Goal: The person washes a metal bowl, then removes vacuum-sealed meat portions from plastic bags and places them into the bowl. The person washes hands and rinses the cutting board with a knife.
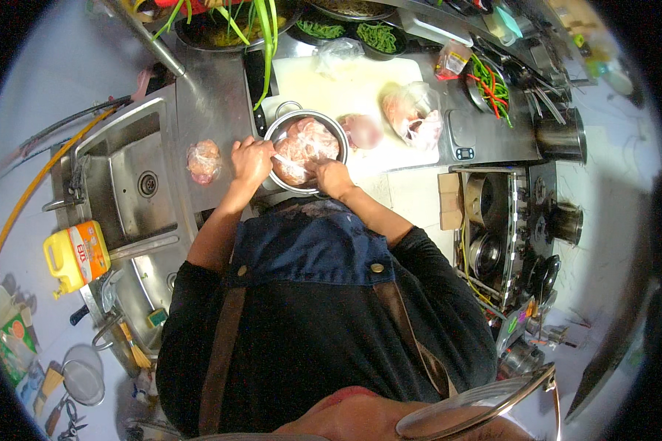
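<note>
A round metal pot (342, 130) with a loop handle stands at the near left of a white cutting board (331, 82). Inside it lies raw meat in a clear plastic bag (311, 138). My left hand (254, 160) pinches the bag's edge at the pot's left rim. My right hand (331, 176) reaches over the near right rim, its fingers at the bag; whether they grip it is hard to see. Right of the pot, a piece of raw meat (362, 131) and a larger bag of meat (414, 116) lie on the board. Another small bagged piece (204, 160) rests on the steel counter.
A knife handle (259, 120) lies beside the pot. A digital scale (463, 135), a bowl of green and red peppers (488, 91) and a package (452, 59) stand right. The sink (138, 176) is left; a stove (540, 220) is at the right.
</note>
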A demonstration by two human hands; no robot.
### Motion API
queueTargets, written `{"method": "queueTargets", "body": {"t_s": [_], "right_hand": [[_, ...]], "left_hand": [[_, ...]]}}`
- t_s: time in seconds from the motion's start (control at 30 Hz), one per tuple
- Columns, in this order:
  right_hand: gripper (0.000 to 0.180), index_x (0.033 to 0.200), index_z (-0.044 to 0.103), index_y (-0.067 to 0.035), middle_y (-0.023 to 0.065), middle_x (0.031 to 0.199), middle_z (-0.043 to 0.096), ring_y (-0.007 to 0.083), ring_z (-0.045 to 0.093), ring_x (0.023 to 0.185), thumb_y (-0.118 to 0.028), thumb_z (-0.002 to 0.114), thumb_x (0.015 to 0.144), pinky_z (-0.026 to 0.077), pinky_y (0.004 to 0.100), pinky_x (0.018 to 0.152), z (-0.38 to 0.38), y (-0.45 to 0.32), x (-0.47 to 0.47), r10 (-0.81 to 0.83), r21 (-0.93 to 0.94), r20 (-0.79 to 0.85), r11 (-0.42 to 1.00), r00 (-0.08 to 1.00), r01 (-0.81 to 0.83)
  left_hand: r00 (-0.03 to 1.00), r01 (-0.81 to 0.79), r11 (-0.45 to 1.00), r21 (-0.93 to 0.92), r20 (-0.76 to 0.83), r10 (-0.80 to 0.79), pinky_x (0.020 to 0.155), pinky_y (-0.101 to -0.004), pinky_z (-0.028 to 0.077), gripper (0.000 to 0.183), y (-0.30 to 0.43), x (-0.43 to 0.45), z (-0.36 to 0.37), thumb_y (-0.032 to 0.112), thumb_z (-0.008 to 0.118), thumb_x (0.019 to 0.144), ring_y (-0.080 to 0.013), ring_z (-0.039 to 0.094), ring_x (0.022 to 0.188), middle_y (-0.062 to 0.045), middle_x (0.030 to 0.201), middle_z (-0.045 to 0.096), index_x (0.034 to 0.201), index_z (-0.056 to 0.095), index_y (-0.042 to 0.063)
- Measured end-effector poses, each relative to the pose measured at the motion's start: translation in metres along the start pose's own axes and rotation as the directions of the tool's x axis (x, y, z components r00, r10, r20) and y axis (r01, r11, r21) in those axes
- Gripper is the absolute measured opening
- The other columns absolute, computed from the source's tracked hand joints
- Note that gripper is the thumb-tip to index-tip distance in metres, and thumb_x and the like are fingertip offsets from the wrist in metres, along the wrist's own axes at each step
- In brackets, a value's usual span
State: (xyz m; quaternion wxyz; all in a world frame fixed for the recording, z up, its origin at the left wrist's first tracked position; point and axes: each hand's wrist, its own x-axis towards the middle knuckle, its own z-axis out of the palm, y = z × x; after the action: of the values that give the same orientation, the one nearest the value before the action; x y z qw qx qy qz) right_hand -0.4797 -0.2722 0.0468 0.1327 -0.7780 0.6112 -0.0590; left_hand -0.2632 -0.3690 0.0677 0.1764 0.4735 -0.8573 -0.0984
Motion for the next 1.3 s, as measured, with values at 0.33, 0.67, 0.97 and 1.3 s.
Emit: {"method": "queueTargets", "body": {"t_s": [0.33, 0.67, 0.97, 1.3], "right_hand": [[0.029, 0.111, 0.065, -0.015, 0.0092, 0.101, 0.068, 0.0267, 0.065, 0.095, -0.017, 0.052, 0.085, 0.051, 0.0387, 0.082, -0.020, -0.001, 0.000, -0.170, -0.108, -0.032, 0.980, 0.985, 0.166], [0.027, 0.106, 0.067, -0.014, 0.0123, 0.095, 0.068, 0.0320, 0.066, 0.084, -0.023, 0.060, 0.083, 0.054, 0.0436, 0.071, -0.022, -0.019, 0.002, 0.218, 0.294, -0.077, 0.937, 0.973, -0.187], [0.023, 0.089, 0.068, -0.009, 0.0139, 0.090, 0.066, 0.0344, 0.063, 0.090, -0.030, 0.060, 0.085, 0.049, 0.0443, 0.079, -0.013, -0.020, 0.022, 0.218, 0.592, -0.210, 0.804, 0.953, -0.054], [0.022, 0.099, 0.066, -0.009, 0.0136, 0.095, 0.068, 0.0343, 0.064, 0.088, -0.021, 0.070, 0.080, 0.050, 0.0427, 0.078, 0.013, -0.015, 0.026, 0.275, 0.594, -0.103, 0.788, 0.956, -0.162]], "left_hand": [[0.996, -0.020, 0.993, -0.120, 0.089, 0.031, 0.078, -0.0416, 0.045, 0.014, 0.009, 0.001, -0.005, 0.018, 0.061, 0.080, -0.0262, 0.060, 0.090, -0.008, 0.091, 0.069, 0.089, 0.069, 0.010], [0.825, 0.521, 0.443, -0.730, 0.564, -0.040, 0.050, -0.0240, 0.048, 0.034, 0.004, -0.001, 0.071, 0.024, 0.058, 0.096, -0.0071, 0.057, 0.060, -0.005, 0.085, 0.067, 0.123, 0.057, 0.003], [0.921, -0.123, 0.896, -0.427, 0.288, 0.264, 0.075, -0.0467, 0.048, 0.028, 0.013, -0.002, 0.045, 0.006, 0.063, 0.083, -0.0423, 0.061, 0.086, -0.024, 0.093, 0.063, 0.108, 0.053, -0.001], [0.903, 0.029, 0.894, -0.446, 0.395, 0.168, 0.075, -0.0444, 0.051, 0.028, 0.006, 0.003, 0.045, 0.021, 0.052, 0.096, -0.0385, 0.066, 0.087, -0.019, 0.094, 0.067, 0.118, 0.051, 0.004]]}}
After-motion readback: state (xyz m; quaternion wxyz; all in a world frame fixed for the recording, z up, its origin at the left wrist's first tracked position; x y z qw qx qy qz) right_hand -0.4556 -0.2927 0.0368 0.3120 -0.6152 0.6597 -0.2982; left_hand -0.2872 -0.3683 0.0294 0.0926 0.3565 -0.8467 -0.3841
